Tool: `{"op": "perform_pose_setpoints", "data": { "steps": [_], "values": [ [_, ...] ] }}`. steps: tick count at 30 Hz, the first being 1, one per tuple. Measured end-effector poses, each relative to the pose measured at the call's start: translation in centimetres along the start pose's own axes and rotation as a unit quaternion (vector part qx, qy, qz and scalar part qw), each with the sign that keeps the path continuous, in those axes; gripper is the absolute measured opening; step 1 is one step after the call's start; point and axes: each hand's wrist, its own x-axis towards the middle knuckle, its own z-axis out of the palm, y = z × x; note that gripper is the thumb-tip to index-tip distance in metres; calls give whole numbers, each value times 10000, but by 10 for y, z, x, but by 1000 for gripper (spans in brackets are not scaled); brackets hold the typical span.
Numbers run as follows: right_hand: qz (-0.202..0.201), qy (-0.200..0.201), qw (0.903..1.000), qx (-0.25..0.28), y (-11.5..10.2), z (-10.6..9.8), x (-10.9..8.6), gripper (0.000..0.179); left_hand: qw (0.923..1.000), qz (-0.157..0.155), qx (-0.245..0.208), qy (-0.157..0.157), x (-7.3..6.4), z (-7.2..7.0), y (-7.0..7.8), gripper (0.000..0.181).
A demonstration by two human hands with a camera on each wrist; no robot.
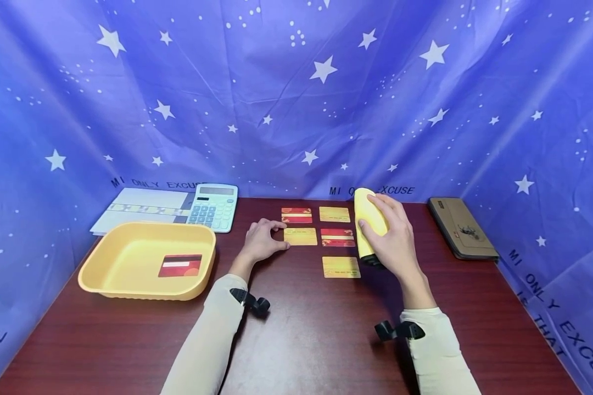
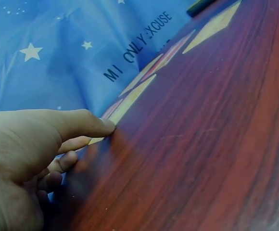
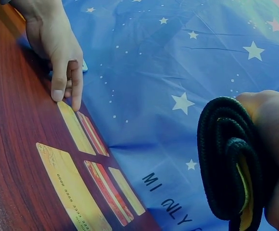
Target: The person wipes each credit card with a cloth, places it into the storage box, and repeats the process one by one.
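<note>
My left hand (image 1: 262, 241) is at the left end of a yellow bank card (image 1: 300, 237) lying flat. Its thumb and index finger pinch that card at the two corners, as the right wrist view also shows. My right hand (image 1: 394, 236) grips a rolled cloth (image 1: 370, 222), yellow outside with a dark edge, raised just right of the cards. The roll's dark, layered end (image 3: 226, 159) faces the right wrist camera. Around the pinched card lie a red card (image 1: 296, 215), a yellow card (image 1: 334, 214), another red card (image 1: 337, 237) and a nearer yellow card (image 1: 341, 267).
A yellow basin (image 1: 128, 291) stands at the left with a red card (image 1: 180, 265) inside. Behind it are a calculator (image 1: 213, 211) and a white box-like item (image 1: 143, 203). At the right lies a brown wallet (image 1: 462, 227). A starry blue curtain (image 1: 277, 82) hangs behind the table.
</note>
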Motion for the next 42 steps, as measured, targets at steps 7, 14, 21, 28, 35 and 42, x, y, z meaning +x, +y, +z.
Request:
{"op": "perform_pose_setpoints", "data": {
  "steps": [7, 14, 21, 28, 35, 42],
  "values": [
    [2, -59, 10000, -44, -1, 0, 1, 55, 9999, -13, 8, 107, -1, 4, 0, 46],
    [-19, -61, 10000, -43, -2, 1, 1, 55, 9999, 34, 47, 117, -2, 3, 1, 45],
    [-15, -74, 10000, -55, -1, 2, 1, 55, 9999, -71, 28, 152, -4, 3, 2, 49],
    [-18, -82, 9999, -81, 0, 2, 0, 55, 9996, -25, -73, 264, -4, 6, 1, 53],
    [70, -106, 9999, -103, 1, 2, -2, 55, 9980, 60, -538, 331, -4, 8, 0, 52],
    [55, -152, 9998, -116, -1, 5, -2, 55, 9929, 55, -1121, 395, -2, 3, -2, 44]
  ]
}}
